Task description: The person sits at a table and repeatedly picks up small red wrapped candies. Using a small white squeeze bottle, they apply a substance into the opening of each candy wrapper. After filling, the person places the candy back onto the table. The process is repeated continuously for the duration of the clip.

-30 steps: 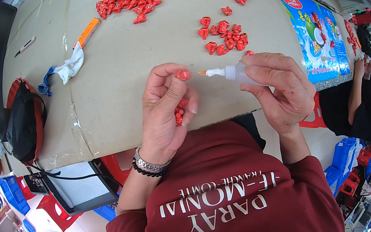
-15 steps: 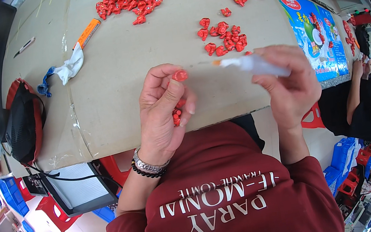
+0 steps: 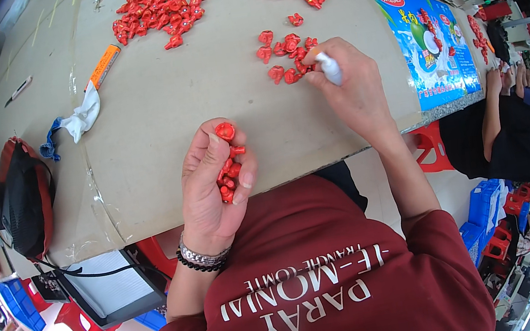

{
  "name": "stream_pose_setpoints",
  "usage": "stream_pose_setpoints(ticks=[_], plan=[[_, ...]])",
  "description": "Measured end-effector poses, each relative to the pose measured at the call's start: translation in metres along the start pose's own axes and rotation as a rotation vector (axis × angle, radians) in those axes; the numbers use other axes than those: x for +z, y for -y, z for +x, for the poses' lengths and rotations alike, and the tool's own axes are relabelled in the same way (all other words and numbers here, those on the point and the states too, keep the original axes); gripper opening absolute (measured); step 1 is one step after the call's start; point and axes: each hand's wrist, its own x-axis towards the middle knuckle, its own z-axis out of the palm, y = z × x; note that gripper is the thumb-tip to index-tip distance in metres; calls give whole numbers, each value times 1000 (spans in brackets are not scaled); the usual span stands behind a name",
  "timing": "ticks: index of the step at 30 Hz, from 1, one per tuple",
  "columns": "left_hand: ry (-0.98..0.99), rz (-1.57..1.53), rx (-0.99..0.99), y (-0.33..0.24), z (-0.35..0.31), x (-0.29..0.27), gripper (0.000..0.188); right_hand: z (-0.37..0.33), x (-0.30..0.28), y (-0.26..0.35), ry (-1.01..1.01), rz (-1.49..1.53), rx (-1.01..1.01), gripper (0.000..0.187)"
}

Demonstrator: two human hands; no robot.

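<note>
Several red pieces lay gathered under the curled fingers of the left hand, which pinched one round-ended piece upright between thumb and fingertip, just above the edge of the bench. The right hand gripped a white bottle and was at the small cluster of red pieces on the bench; whether its fingertips had closed on one there could not be told.

Good work at this point seemed to call for a light left pinch, with the round end facing up and clear of the thumb, and the lower fingers curled just enough to keep the others from spilling. For the right, the bottle was best tucked loosely against the hand, unsqueezed, its orange tip angled away from the cluster. Thumb and forefinger needed room to lift a single piece without scattering or smearing its neighbours.
</note>
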Motion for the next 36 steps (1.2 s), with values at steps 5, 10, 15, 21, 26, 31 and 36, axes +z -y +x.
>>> stream_pose_setpoints(ticks=[5, 10, 15, 21, 26, 31, 36], plan=[[4, 4, -19, 3, -1, -2, 17, -2, 7, 8, 6, -298, -154, 15], [9, 28, -22, 4, 0, 1, 18, -5, 14, 10, 18, -370, -133, 17], [-16, 63, -5, 6, 1, 0, 18, -11, 14, 11, -17, -150, -145, 21], [-54, 179, 20, 6, 0, 4, 17, -18, -5, 40, 166, 419, 30, 17], [-51, 190, 21, 7, 0, 5, 16, -18, 0, 48, 192, 481, -55, 17], [-63, 177, 26, 8, 0, 6, 15, -18, 3, 59, 170, 588, 105, 12], [-50, 125, 44, 6, 0, 1, 15, -23, 3, 48, 135, 451, 86, 8]])
